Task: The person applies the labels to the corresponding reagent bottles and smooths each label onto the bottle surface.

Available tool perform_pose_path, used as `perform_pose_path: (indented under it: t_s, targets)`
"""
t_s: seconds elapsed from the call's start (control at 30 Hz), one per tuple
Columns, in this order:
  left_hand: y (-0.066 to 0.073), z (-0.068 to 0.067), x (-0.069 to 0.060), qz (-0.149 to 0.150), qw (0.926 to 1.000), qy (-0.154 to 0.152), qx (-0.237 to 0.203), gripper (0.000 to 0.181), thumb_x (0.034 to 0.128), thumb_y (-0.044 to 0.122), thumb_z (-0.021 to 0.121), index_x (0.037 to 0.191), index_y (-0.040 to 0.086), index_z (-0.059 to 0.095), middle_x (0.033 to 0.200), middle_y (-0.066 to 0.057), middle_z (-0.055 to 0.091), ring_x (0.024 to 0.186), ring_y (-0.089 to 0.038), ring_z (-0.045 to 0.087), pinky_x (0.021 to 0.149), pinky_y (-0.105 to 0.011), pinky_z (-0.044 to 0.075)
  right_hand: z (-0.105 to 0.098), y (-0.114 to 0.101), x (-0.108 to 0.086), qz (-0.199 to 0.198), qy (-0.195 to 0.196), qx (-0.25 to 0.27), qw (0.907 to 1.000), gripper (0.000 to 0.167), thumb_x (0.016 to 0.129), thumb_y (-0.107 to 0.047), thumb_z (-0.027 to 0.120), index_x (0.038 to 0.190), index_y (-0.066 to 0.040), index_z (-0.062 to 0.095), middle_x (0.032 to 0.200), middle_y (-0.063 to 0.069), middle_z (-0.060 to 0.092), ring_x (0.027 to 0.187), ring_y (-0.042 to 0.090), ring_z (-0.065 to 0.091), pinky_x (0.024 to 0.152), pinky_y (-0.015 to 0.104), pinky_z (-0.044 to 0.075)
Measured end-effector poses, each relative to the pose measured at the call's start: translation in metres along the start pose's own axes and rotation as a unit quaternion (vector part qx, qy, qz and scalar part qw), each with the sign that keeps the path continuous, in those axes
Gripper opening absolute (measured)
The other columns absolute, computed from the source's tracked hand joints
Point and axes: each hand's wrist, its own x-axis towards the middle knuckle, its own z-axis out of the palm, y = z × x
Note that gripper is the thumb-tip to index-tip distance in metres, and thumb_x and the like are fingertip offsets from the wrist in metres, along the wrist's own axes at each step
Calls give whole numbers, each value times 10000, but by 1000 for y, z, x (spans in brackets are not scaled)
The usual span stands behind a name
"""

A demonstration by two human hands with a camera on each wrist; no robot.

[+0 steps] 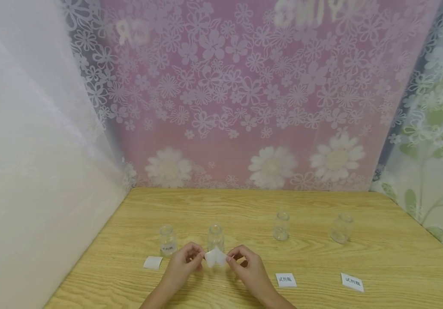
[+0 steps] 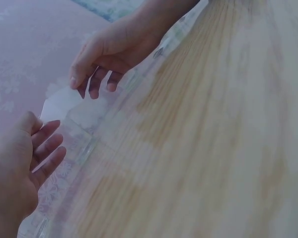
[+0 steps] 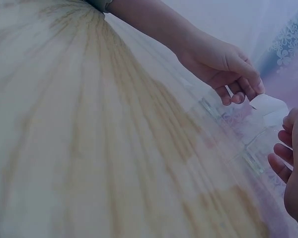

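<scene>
Place was a curtained-off booth; lab or home, couldn't tell. Floral curtain (image 1: pixel 221 107) hung behind the wood-grain table (image 1: pixel 213 204), pale sheeting (image 1: pixel 32 150) left of the table, leaf-print curtain (image 1: pixel 433 171) right. Glass bottles (image 1: pixel 281 231) on the table didn't settle it.

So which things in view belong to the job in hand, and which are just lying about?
Likely in the job:
White piece, pinched by the left hand and right hand
Middle jar behind it
Lettered jar at left
Two jars at right
Two lettered slips on the table

Likely just lying about:
Blank-faced slip near the lettered jar
Flowered backdrop, scenery only
</scene>
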Motion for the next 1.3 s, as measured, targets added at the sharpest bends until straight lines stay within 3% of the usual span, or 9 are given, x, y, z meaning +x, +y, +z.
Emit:
perform_pose_path:
  t_s: [0.2, 0.5, 0.67, 0.77, 0.87, 1.0, 1.13, 1.3]
  targets:
    - [0, -1, 1, -198, 9997, 131, -101, 131, 917, 131, 575, 930, 1, 561, 739, -64, 632, 611, -182, 591, 584, -272, 510, 0, -2, -1, 55, 108, 45, 9999, 107, 874, -177, 646, 873, -71, 634, 893, 37, 615, 730, 142, 550, 490, 257, 478]
    - [-3, -4, 3, -552, 9964, 611, -223, 63, 918, 3, 525, 945, -53, 536, 749, -118, 604, 597, -228, 575, 575, -280, 506, 0, -2, 0, 285, 243, -1, 9993, 72, 867, -138, 651, 860, -67, 638, 859, 12, 615, 757, 144, 545, 531, 236, 468]
    - [-4, -4, 5, -751, 9932, 833, -306, 85, 918, 23, 534, 942, -58, 536, 726, -93, 593, 591, -224, 572, 550, -256, 493, -2, -18, -1, 385, 378, -53, 9985, 53, 862, -68, 638, 847, -20, 622, 839, 42, 611, 759, 164, 537, 532, 223, 445]
    - [-5, -3, 4, -734, 9959, 500, -169, 100, 912, 57, 551, 916, -44, 551, 697, -43, 588, 583, -164, 555, 529, -219, 473, -4, -32, -2, 459, 503, -84, 9976, 54, 860, -41, 629, 838, 6, 612, 821, 86, 613, 738, 182, 544, 537, 222, 442]
    - [-6, -2, 2, -665, 9973, -317, 49, 105, 907, 96, 558, 884, -6, 566, 678, -6, 588, 590, -117, 544, 531, -202, 460, -5, -40, -2, 582, 618, -79, 9964, 52, 861, -35, 625, 839, 10, 612, 801, 97, 613, 723, 179, 546, 541, 217, 439]
    - [-9, -1, -2, -417, 9904, -1141, 654, 69, 887, 111, 577, 836, 64, 583, 630, 55, 553, 548, -53, 497, 486, -170, 404, -5, -40, -1, 682, 635, 67, 9956, 76, 864, -41, 626, 841, 28, 607, 799, 89, 601, 691, 196, 542, 510, 206, 441]
    - [-11, -1, -4, -44, 9829, -1131, 1455, 57, 859, 115, 602, 804, 111, 589, 586, 113, 499, 493, -10, 423, 441, -172, 356, -5, -38, 0, 748, 619, 192, 9951, 80, 863, -33, 626, 841, 40, 603, 787, 93, 587, 626, 228, 539, 470, 200, 436]
    - [-12, -1, -2, 89, 9804, -650, 1856, 53, 862, 103, 592, 810, 105, 581, 642, 115, 496, 555, -9, 436, 495, -185, 407, -5, -39, 0, 831, 635, 221, 9943, 60, 863, -12, 614, 836, 40, 602, 767, 120, 584, 577, 227, 537, 462, 194, 426]
